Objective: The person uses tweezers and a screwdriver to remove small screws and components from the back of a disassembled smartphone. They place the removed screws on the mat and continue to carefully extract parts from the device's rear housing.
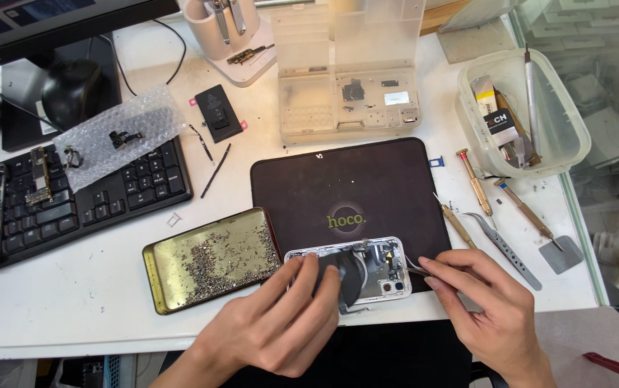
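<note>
An opened white phone housing [378,267] lies on the near edge of a black work mat [345,187]. My left hand [281,323] pinches a dark round coil pad [344,276] lifted from the housing. My right hand [492,305] grips thin metal tweezers [416,266], whose tips reach into the housing's right side next to the camera openings.
A gold tin tray [209,259] of tiny screws sits left of the phone. Screwdrivers [473,181] and spare tweezers [507,248] lie right of the mat. A clear parts box [349,100], a plastic tub [521,115], a phone battery [217,113] and a keyboard [87,197] stand beyond.
</note>
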